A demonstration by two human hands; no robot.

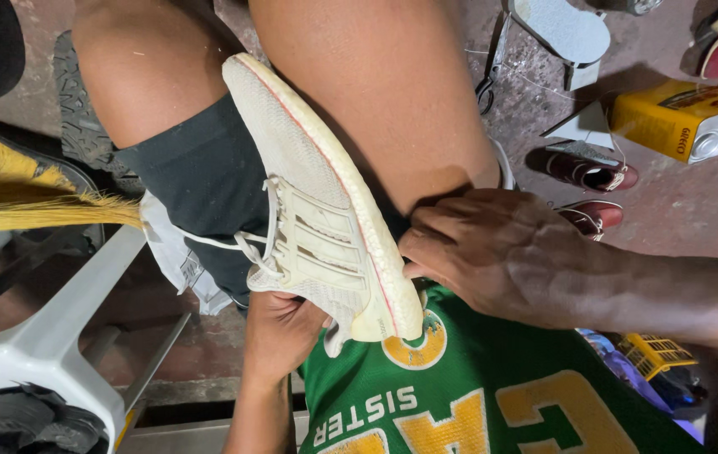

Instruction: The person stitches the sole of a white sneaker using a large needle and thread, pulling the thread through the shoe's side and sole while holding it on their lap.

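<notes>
We have the pale cream sneaker (317, 210) wedged between our knees, resting against the right thigh, with its heel end down over the green shirt (476, 395) and its toe pointing up and away from us toward the upper left. Its long axis runs on a slant from lower right to upper left, sole edge turned to the right, laces (249, 244) hanging loose on the left side. Our left hand (279, 332) cups the heel and collar from below, fingers curled around it; how tightly it closes we cannot tell, since the shoe hides the fingertips. Our right hand (493, 252) lies pressed against the sole edge near the heel, fingers together and bent, seemingly squeezing sole to upper. We judge this a pressing or holding step on the heel seam; the next move calls for keeping the shoe braced by the knees while shifting the pressure further along the sole toward the toe
</notes>
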